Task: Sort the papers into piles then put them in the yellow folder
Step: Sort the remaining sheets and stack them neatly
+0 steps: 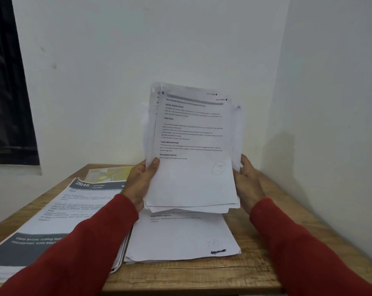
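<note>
A wooden desk with a grained brown top stands in a white-walled corner. On it lie a white printed paper pile in the middle, a grey-banded printed pile at the left, and a yellow folder at the far left.

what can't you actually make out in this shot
All in the head view:
- Yellow folder: mostly covered by the grey-header pile and the left hand.
- Held stack: body text is blurred; its rear sheets are hidden by the front page.
- White pile on the table: upper part hidden by the held stack.
- Right hand: fingertips are behind the stack.
- Grey-header pile: cut off by the left edge, partly under the left sleeve.
</note>
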Demonstrator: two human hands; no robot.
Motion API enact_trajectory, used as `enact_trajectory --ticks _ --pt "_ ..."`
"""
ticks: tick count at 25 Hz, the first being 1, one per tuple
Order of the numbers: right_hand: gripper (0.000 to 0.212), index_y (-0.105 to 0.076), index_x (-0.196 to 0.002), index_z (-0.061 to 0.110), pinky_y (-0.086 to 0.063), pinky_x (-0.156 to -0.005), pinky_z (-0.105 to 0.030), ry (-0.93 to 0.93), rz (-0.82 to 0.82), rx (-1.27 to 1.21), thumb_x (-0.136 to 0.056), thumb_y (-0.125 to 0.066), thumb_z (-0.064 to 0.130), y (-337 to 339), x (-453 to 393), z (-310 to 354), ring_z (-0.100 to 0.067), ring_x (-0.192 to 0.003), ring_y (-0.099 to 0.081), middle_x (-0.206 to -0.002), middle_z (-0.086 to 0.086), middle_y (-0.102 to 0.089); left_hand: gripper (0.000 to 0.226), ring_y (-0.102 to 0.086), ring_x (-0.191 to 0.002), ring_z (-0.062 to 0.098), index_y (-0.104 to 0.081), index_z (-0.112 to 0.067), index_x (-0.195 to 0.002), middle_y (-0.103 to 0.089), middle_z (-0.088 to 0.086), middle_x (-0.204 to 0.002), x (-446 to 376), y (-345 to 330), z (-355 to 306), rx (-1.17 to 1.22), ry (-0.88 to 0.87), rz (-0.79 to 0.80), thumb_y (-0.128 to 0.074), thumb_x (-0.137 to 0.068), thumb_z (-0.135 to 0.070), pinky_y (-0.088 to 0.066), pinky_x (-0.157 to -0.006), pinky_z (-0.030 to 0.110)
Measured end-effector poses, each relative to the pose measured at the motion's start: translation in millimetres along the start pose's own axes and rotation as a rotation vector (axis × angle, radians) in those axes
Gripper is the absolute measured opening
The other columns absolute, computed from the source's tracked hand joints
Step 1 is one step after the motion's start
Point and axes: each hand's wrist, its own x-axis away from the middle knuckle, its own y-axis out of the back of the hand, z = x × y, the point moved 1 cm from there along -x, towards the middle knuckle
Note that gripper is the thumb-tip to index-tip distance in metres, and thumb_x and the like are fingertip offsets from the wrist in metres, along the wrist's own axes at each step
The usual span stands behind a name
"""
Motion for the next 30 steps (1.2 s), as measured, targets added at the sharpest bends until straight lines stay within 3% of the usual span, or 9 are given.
enact_trajectory --ticks 6,8,11,15,20,22,24,27,30 --pt "0.039 -0.054 -0.131 0.022 -0.057 -0.065 -0.035 -0.024 0.013 -0.118 -0.097 -0.059 0.003 -4 1 -2 -0.026 -0.080 -0.068 -0.101 -0.012 -0.073 0.025 -0.073 -0.095 0.017 -0.068 -0.013 -0.118 -0.076 0.003 -0.108 -1 0 5 -0.047 0.011 -0.024 -0.054 -0.102 -0.025 -0.061 -0.079 0.030" --pt "0.027 -0.057 -0.129 0.024 -0.054 -0.072 -0.037 -0.039 0.003 -0.196 -0.102 -0.055 0.020 -4 -1 -2 -0.028 -0.087 -0.064 -0.102 -0.011 -0.071 0.022 -0.074 -0.093 0.015 -0.069 -0.014 -0.115 -0.077 0.001 -0.106 -1 -1 5 -0.065 0.013 -0.023 -0.054 -0.102 -0.025 -0.060 -0.079 0.029" --pt "0.045 -0.056 -0.132 0.022 -0.055 -0.089 -0.042 -0.077 0.031 -0.220 -0.098 -0.051 0.052 -4 -1 -2 -0.025 -0.108 -0.069 -0.119 -0.004 -0.072 0.017 -0.074 -0.090 0.014 -0.070 -0.016 -0.110 -0.078 -0.001 -0.102 -1 -1 6 -0.105 -0.024 -0.051 -0.058 -0.100 -0.023 -0.060 -0.078 0.027" --pt "0.036 -0.060 -0.119 0.014 -0.061 -0.083 -0.039 -0.006 -0.086 -0.012 -0.087 -0.076 0.015 -2 -2 -8 -0.025 -0.100 -0.073 -0.112 -0.007 -0.074 0.016 -0.075 -0.087 0.017 -0.072 -0.014 -0.108 -0.078 0.002 -0.101 0 -1 6 -0.109 -0.022 -0.041 -0.067 -0.094 -0.022 -0.061 -0.071 0.027" --pt "0.015 -0.074 -0.102 0.008 -0.058 -0.084 -0.032 0.037 -0.177 0.008 -0.097 -0.065 0.018 9 -11 -10 -0.017 -0.091 -0.072 -0.097 -0.005 -0.077 0.021 -0.075 -0.086 0.017 -0.070 -0.009 -0.113 -0.077 0.007 -0.103 2 -5 8 -0.084 0.011 0.027 -0.062 -0.097 -0.020 -0.060 -0.069 0.026" --pt "0.016 -0.072 -0.091 0.006 -0.054 -0.074 -0.027 0.056 -0.270 0.045 -0.097 -0.064 0.018 16 -14 -10 -0.012 -0.077 -0.065 -0.083 0.001 -0.072 0.020 -0.075 -0.082 0.015 -0.070 -0.009 -0.111 -0.078 0.006 -0.100 1 -3 7 -0.072 -0.001 -0.016 -0.063 -0.096 -0.020 -0.060 -0.065 0.025" --pt "0.018 -0.071 -0.090 0.002 -0.051 -0.075 -0.030 0.095 -0.490 0.093 -0.096 -0.064 0.018 30 -20 -10 -0.013 -0.076 -0.060 -0.079 0.001 -0.067 0.016 -0.074 -0.080 0.016 -0.072 -0.013 -0.107 -0.077 0.005 -0.099 0 1 4 -0.043 -0.017 -0.064 -0.063 -0.096 -0.021 -0.060 -0.066 0.027" --pt "0.026 -0.072 -0.117 0.002 -0.052 -0.093 -0.028 0.111 -0.850 0.238 -0.098 -0.060 0.015 54 -17 0 -0.023 -0.102 -0.067 -0.107 -0.010 -0.073 0.014 -0.073 -0.083 0.017 -0.073 -0.016 -0.104 -0.077 0.003 -0.097 -2 6 -4 -0.002 -0.076 -0.095 -0.063 -0.096 -0.022 -0.061 -0.074 0.030" --pt "0.031 -0.066 -0.129 0.004 -0.039 -0.088 -0.014 0.088 -0.904 0.336 -0.101 -0.053 0.007 67 -16 3 -0.029 -0.116 -0.063 -0.125 -0.014 -0.068 0.016 -0.074 -0.080 0.015 -0.071 -0.015 -0.104 -0.078 0.001 -0.093 -1 3 -11 0.064 -0.092 -0.072 -0.059 -0.098 -0.023 -0.062 -0.071 0.029"
